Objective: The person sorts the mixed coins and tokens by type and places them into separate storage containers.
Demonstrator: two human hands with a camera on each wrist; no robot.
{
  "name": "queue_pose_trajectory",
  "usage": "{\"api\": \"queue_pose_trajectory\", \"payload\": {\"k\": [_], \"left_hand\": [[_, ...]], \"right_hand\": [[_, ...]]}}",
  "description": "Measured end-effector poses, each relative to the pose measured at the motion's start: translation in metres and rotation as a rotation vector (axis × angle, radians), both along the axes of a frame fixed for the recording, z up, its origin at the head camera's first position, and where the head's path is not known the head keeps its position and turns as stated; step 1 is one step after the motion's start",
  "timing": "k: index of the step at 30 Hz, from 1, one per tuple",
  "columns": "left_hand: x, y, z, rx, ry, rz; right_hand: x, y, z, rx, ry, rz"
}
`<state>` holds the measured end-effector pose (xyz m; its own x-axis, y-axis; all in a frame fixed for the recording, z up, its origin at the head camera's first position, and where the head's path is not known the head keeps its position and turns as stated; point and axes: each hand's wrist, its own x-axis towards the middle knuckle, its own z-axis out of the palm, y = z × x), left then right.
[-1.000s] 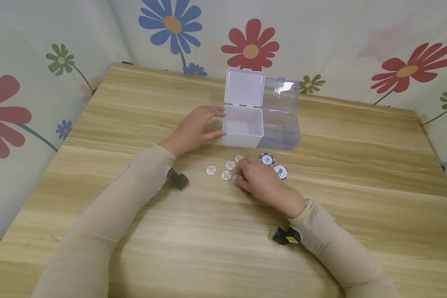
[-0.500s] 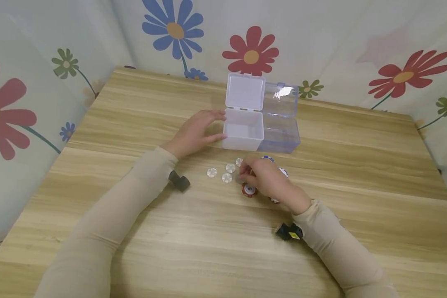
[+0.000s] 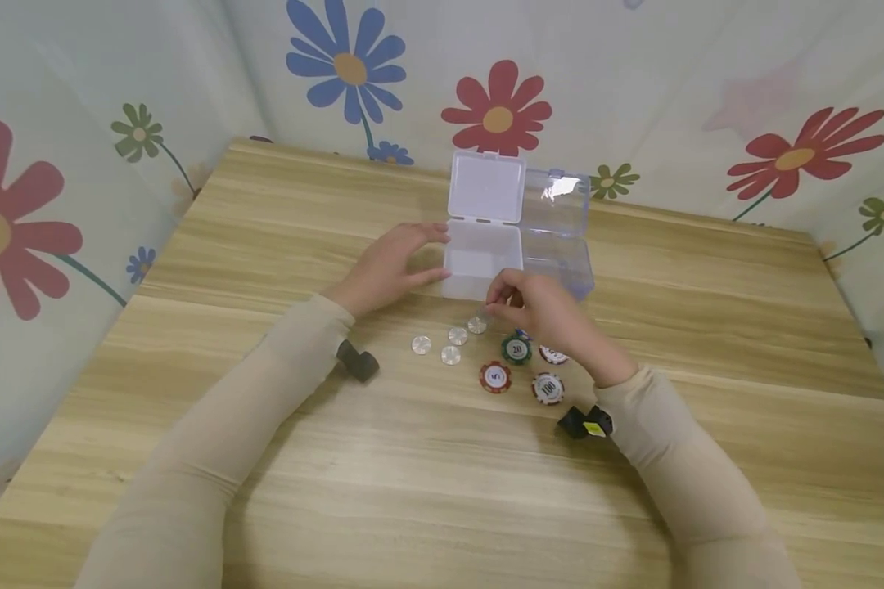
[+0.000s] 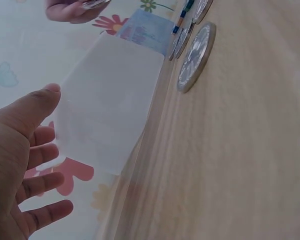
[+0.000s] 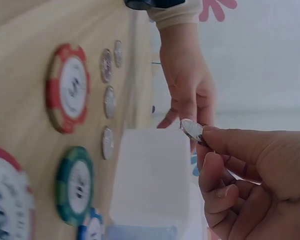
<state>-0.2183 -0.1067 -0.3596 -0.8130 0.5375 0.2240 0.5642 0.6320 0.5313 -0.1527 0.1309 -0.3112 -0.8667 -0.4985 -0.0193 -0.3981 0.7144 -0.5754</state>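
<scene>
Five chips [image 3: 495, 377] lie nearest, before and below the right grip [image 3: 545, 311]; four coins [image 3: 451, 355] to its left. The grip pinches another coin [image 5: 191, 129], thumb to finger: probably light, stiff, slippery, best taken by its rim! Just beyond, the white box [image 3: 464, 287], lid [image 3: 486, 186] up, pale floor [image 3: 475, 262] showing, left hand [image 3: 383, 266] relaxed alongside; beyond and right, the clear box [image 3: 584, 286], open, contents unclear.

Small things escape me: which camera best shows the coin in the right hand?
Right wrist: close up, the silver coin shows its face, pinched in the right hand. The left wrist view has it nearly edge-on at the top; the head view, only an unclear sliver.
</scene>
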Motion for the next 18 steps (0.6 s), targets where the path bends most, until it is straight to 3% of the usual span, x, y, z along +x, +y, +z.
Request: {"api": "queue_pose_trajectory", "payload": {"k": [9,18], "left_hand": [[0.002,0.0,0.003,-0.002,-0.029,0.009],[0.002,0.0,0.001,0.001,-0.044,0.013]], "right_hand": [[-0.024,-0.002,0.018,-0.012,0.005,-0.044],[-0.054,-0.008,0.015,-0.081,-0.026,-0.061]]}}
